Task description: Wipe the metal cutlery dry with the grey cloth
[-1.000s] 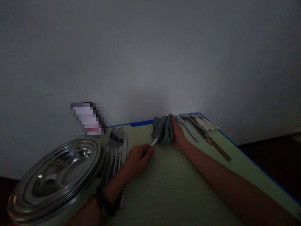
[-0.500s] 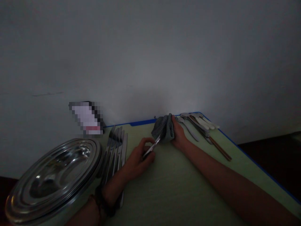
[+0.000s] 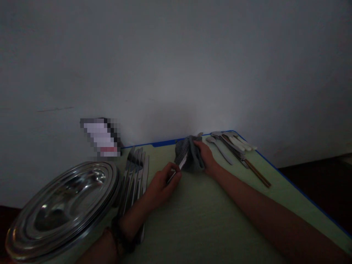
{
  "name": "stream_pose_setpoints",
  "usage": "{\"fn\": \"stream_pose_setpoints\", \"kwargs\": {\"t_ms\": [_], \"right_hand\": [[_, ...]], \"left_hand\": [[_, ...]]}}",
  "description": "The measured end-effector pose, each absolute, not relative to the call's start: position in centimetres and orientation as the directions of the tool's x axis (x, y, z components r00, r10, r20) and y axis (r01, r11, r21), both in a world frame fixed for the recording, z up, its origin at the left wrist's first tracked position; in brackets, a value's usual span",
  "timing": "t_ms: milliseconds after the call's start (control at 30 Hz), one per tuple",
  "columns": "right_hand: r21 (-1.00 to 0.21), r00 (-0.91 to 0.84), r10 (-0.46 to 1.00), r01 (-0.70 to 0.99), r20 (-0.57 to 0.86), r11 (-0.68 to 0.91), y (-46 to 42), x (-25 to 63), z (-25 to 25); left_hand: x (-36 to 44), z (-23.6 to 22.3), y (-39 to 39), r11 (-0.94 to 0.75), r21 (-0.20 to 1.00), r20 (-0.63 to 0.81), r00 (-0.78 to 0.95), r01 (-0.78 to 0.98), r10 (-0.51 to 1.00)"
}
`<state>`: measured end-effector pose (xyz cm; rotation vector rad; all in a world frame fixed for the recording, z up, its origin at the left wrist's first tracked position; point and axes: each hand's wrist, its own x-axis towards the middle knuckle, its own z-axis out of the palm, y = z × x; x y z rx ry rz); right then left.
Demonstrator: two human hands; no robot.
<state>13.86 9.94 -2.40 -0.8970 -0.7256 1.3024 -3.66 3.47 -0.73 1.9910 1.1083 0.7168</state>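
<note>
My left hand (image 3: pixel 162 186) pinches the handle of a shiny metal piece of cutlery (image 3: pixel 183 161) between thumb and fingers. A dark grey cloth (image 3: pixel 195 154) is folded around the cutlery's upper part, so its kind is hard to tell. My right hand (image 3: pixel 205 156) is closed on this cloth, thumb on top. What looks like the utensil's tip shows just past the cloth's far side. Both hands are over the middle of the green table (image 3: pixel 198 220). Just right of my right hand lies a single spoon (image 3: pixel 220 149).
Stacked metal divided plates (image 3: pixel 82 190) stand at the left, with several table knives (image 3: pixel 137 172) beside them. A phone (image 3: pixel 100 137) leans on the wall (image 3: pixel 176 66). Spoons, forks, white-handled cutlery (image 3: pixel 242 143) and brown chopsticks (image 3: pixel 257 173) lie at the right, near the blue table edge.
My right hand and the cloth have shifted slightly left along the cutlery, and the cloth's folds have turned. A metal tip now shows beyond the cloth. My left hand has hardly moved.
</note>
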Motion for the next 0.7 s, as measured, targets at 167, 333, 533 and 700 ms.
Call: {"fn": "stream_pose_setpoints", "kwargs": {"t_ms": [167,333,533,700], "right_hand": [[-0.927,0.102,0.995,-0.373,0.012,0.049,9.7,13.6,-2.7],[-0.945,0.030,0.999,-0.326,0.029,0.037,9.5,13.4,-2.5],[-0.724,0.066,0.979,-0.683,-0.195,-0.098,10.2,14.2,-1.6],[-0.658,-0.056,0.990,-0.742,-0.131,-0.129,10.8,15.1,-1.8]], "left_hand": [[-3.5,-0.8,3.6,-0.344,0.836,0.135,0.447,0.427,0.884],[-3.3,-0.7,3.6,-0.311,0.859,0.139,0.398,0.407,0.907],[-3.2,-0.6,3.6,-0.288,0.860,0.133,0.360,0.422,0.924],[-3.1,-0.6,3.7,-0.293,0.834,0.150,0.319,0.467,0.936]]}}
